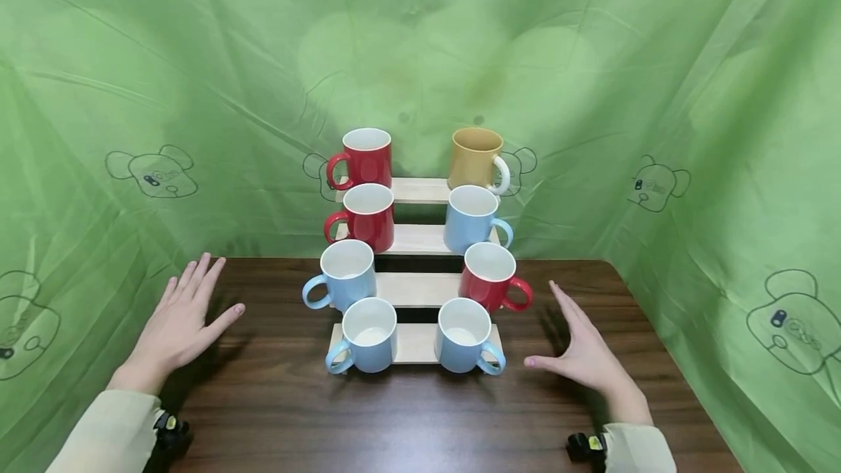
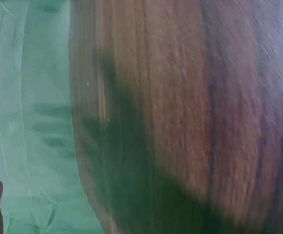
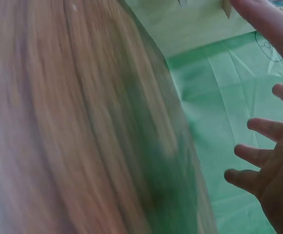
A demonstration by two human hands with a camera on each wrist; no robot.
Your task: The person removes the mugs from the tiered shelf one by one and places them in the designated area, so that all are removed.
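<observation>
Over the left side of the table hovers my left hand [image 1: 177,327], fingers straight and thumb spread, holding nothing. My right hand [image 1: 585,352], also empty with fingers extended, is to the right of the mugs, nearest a red mug [image 1: 486,276] on the rack. Mugs stand upright in pairs on a pale stepped rack [image 1: 417,344]. Two light blue mugs [image 1: 369,334] [image 1: 463,334] are on the lowest step. Above the left one is another light blue mug [image 1: 348,276]. Higher up are two red mugs [image 1: 368,217] [image 1: 368,159] at left, a light blue mug [image 1: 469,219] and a tan mug [image 1: 474,159] with a white handle at right.
The dark wood table [image 1: 394,422] carries the rack in its middle. A green curtain [image 1: 230,93] with cartoon bear outlines hangs behind and on both sides, close to the table's edges. In the left wrist view, a hand shadow falls across the wood.
</observation>
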